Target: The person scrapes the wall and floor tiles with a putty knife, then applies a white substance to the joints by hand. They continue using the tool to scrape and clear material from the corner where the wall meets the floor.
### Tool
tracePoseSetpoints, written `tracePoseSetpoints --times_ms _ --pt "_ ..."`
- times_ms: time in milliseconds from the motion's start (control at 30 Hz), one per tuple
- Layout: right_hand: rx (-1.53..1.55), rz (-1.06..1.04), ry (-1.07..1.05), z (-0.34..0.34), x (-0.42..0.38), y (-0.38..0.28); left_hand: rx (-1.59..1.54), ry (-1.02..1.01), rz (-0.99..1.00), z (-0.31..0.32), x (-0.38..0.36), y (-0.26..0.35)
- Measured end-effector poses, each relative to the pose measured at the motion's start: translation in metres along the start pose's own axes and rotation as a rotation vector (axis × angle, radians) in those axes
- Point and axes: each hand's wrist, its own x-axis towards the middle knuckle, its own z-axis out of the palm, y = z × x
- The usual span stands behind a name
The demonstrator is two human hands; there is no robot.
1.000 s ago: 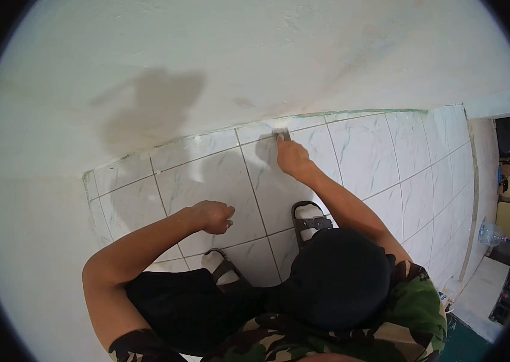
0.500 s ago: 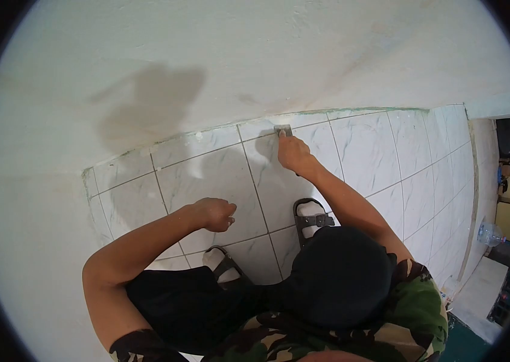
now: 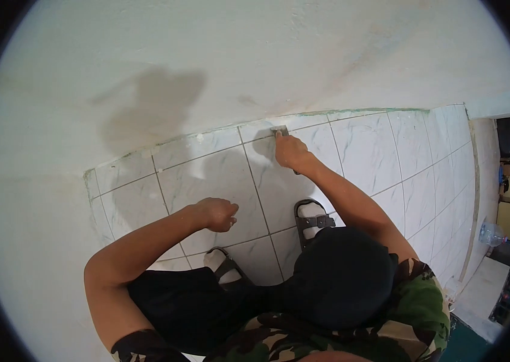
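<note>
My right hand grips a scraper with a flat grey blade, and the end of its handle shows below the palm. The blade lies against the white tiles, a little short of the green-edged seam along the plaster wall. Most of the handle is hidden by my fingers. My left hand is curled into a loose fist above my left knee, away from the tiles. A small pale spot shows at its fingers; no tool is seen in it.
White marbled tiles with dark grout run below a pale plaster wall. My sandalled feet stand close in, the right sandal plainly visible. At the right are a clear plastic bottle, a pale ledge and a dark chair.
My right hand and the scraper have shifted very slightly left. My left hand is nearly still, still closed.
</note>
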Motion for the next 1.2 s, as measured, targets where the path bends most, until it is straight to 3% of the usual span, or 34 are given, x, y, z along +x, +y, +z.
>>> tracePoseSetpoints --times_ms 233,400,533,600,800,900,1200 --pt "0.06 0.009 -0.006 0.003 0.004 0.0 0.007 0.002 -0.002 0.005 0.0 -0.004" --pt "0.051 -0.012 0.142 0.006 0.001 0.01 0.025 -0.016 -0.021 0.006 0.0 -0.002" --pt "0.022 0.005 0.12 0.011 -0.006 0.009 -0.016 0.001 0.002 0.002 -0.006 -0.002" --pt "0.125 0.07 -0.005 -0.005 0.006 0.014 -0.024 -0.001 0.002 0.003 -0.003 0.001" --pt "0.025 0.047 0.102 0.016 0.001 0.013 -0.02 -0.005 0.0 -0.001 -0.003 0.002" --pt "0.167 0.079 0.071 0.002 0.004 0.015 -0.01 -0.037 -0.013 -0.001 -0.001 0.003" --pt "0.16 0.057 0.046 -0.006 0.012 0.016 0.011 -0.063 -0.036 -0.001 -0.004 0.006"
